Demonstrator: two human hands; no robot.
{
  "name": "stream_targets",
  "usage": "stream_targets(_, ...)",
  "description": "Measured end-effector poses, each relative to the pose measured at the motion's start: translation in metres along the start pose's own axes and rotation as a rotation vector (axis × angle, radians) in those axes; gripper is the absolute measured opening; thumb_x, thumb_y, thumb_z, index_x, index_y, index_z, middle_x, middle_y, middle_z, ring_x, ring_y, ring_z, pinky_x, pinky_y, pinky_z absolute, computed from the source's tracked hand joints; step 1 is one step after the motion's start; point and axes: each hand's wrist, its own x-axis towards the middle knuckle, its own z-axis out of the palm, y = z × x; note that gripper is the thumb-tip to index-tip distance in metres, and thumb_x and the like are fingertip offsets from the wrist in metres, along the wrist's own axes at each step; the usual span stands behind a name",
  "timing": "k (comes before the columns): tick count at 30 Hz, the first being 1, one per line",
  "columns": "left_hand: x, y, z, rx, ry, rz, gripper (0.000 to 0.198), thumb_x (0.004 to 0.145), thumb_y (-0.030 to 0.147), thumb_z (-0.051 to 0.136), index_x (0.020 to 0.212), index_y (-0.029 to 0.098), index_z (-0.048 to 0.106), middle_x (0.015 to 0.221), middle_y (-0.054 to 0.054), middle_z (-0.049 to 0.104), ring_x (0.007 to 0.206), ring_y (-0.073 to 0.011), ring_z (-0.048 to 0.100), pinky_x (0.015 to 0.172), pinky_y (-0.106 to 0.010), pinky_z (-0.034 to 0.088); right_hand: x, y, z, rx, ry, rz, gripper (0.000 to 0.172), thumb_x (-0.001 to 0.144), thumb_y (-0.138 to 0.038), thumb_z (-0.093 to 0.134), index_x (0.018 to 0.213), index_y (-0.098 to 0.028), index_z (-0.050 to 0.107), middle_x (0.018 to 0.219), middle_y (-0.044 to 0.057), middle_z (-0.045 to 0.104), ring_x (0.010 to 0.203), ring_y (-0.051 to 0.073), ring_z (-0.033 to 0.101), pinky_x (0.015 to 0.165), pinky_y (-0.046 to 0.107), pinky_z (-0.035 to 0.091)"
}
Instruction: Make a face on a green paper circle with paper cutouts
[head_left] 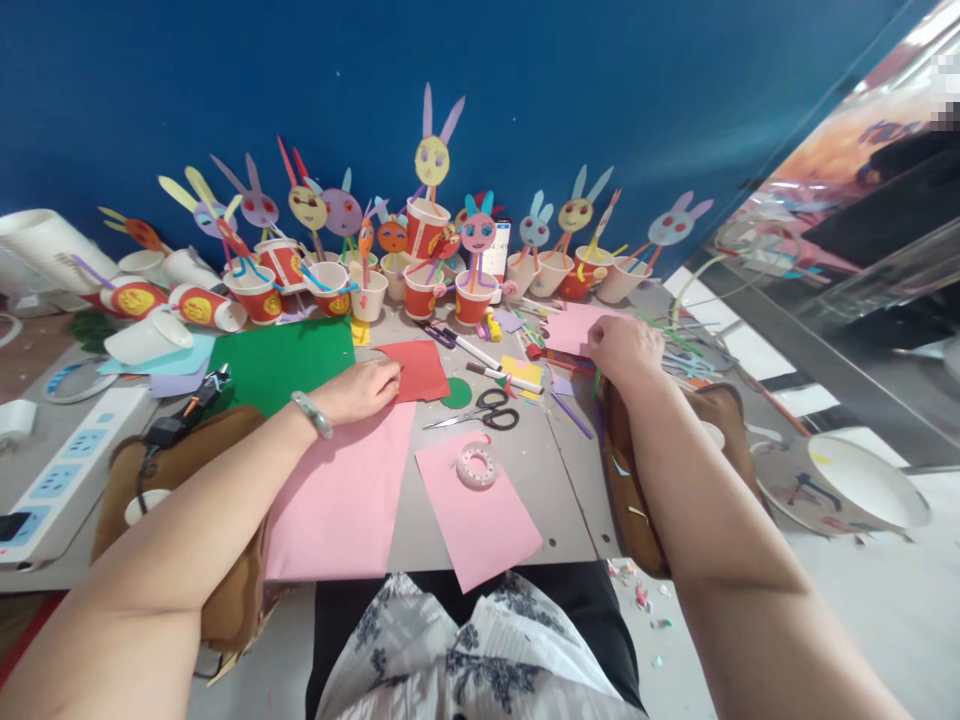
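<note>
My left hand (367, 392), with a bracelet at the wrist, rests at the left edge of a red paper sheet (424, 370), its fingers bent together on the paper. Below it lies a large pink sheet (337, 520); a green sheet (285, 355) is beyond. Farther right, my right hand (628, 345) has its fingers curled down over the right end of another pink paper (570, 325); the fingertips are partly hidden, and what they grip does not show. Between the hands lie dark-handled scissors (496, 410), a green paper circle (456, 392) and markers (514, 378).
A roll of tape (477, 466) sits on a small pink sheet (487, 530). Paper cups (476, 300) with paper rabbit faces line the blue wall (525, 90). A power strip (67, 480) lies left, a white basin (840, 485) right. Brown pads (225, 460) lie under the forearms.
</note>
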Motion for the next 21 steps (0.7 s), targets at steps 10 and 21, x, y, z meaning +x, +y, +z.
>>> stream_targets(10, 0.0, -0.003, 0.002, 0.004, 0.023, 0.023, 0.017, 0.094, 0.021, 0.039, 0.081, 0.019, 0.05, 0.081, -0.005, 0.059, 0.08, -0.0201, 0.056, 0.075, -0.033, 0.042, -0.001, -0.01, 0.006, 0.117, -0.209, -0.3, 0.03, 0.084, -0.032, 0.053, 0.096, -0.022, 0.079, 0.098, 0.007, 0.077, 0.087, 0.024, 0.065, 0.077, 0.033, 0.042)
stream_targets(21, 0.003, -0.007, 0.008, -0.067, 0.066, 0.002, 0.02, 0.095, 0.024, 0.04, 0.081, 0.018, 0.055, 0.087, -0.007, 0.063, 0.083, -0.0192, 0.059, 0.077, -0.032, 0.045, -0.01, -0.026, 0.004, 0.103, -0.189, -0.263, 0.029, 0.084, -0.034, 0.056, 0.102, -0.019, 0.075, 0.098, 0.009, 0.076, 0.087, 0.024, 0.065, 0.075, 0.032, 0.043)
